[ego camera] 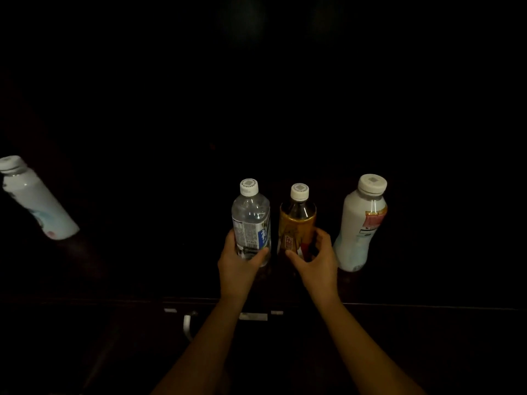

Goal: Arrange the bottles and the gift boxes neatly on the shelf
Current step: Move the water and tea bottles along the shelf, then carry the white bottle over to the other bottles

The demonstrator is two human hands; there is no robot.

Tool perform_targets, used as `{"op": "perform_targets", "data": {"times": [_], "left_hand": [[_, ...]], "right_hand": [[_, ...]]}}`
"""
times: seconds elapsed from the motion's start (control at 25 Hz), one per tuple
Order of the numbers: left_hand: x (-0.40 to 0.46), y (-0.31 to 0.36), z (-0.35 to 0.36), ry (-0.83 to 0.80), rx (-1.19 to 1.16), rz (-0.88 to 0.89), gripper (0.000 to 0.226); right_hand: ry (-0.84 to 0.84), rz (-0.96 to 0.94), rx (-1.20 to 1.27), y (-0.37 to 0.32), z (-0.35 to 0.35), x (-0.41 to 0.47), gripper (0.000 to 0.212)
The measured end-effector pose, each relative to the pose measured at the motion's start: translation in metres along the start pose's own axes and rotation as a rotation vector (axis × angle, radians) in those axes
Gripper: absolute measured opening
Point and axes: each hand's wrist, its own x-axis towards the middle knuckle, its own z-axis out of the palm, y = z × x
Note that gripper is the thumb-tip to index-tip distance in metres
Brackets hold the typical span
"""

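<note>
A clear water bottle (251, 218) with a white cap and blue label stands upright at the centre; my left hand (238, 262) is wrapped around its lower half. Right beside it stands a brown tea bottle (297, 220) with a gold label, and my right hand (316, 259) grips its base. A white milky bottle (360, 223) with a pink label stands alone further right. Far left, another white bottle (35, 199) appears upright, leaning only from the wide lens. All rest on a very dark shelf surface (171, 266). No gift boxes show.
The scene is nearly black. The shelf's front edge (427, 306) runs across below my wrists, with small pale metal fittings (253, 316) and a light curved handle-like part (188, 326) underneath. A wide dark gap lies between the far-left bottle and the water bottle.
</note>
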Motion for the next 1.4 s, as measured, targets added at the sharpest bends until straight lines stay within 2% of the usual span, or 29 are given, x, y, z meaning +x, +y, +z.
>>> {"op": "perform_targets", "data": {"times": [0.2, 0.32, 0.48, 0.64, 0.8, 0.92, 1.16, 1.4], "left_hand": [[-0.022, 0.003, -0.023, 0.02, -0.015, -0.046, 0.09], [-0.044, -0.002, -0.048, 0.028, -0.011, -0.083, 0.086], [-0.062, -0.01, -0.093, -0.085, 0.006, -0.131, 0.076], [-0.074, -0.022, -0.16, -0.14, 0.091, -0.082, 0.062], [-0.076, -0.034, -0.254, -0.169, 0.288, -0.034, 0.059], [-0.072, -0.047, -0.344, -0.146, 0.475, 0.005, 0.06], [-0.052, -0.058, -0.474, -0.101, 0.631, 0.009, 0.058], [0.0, -0.067, -0.504, -0.085, 0.658, 0.064, 0.057]], "right_hand": [[-0.015, 0.048, 0.007, -0.002, -0.007, -0.012, 0.082], [-0.022, 0.046, 0.052, -0.008, -0.007, -0.034, 0.079], [-0.093, 0.039, 0.052, -0.019, 0.005, -0.072, 0.075], [-0.321, 0.074, -0.033, -0.04, 0.036, -0.109, 0.066], [-0.561, -0.016, -0.253, -0.071, 0.089, -0.15, 0.049], [-0.581, -0.077, -0.301, -0.098, 0.15, -0.19, 0.047], [-0.533, -0.119, -0.292, -0.145, 0.252, -0.225, 0.044], [-0.475, -0.195, -0.371, -0.169, 0.302, -0.2, 0.047]]}}
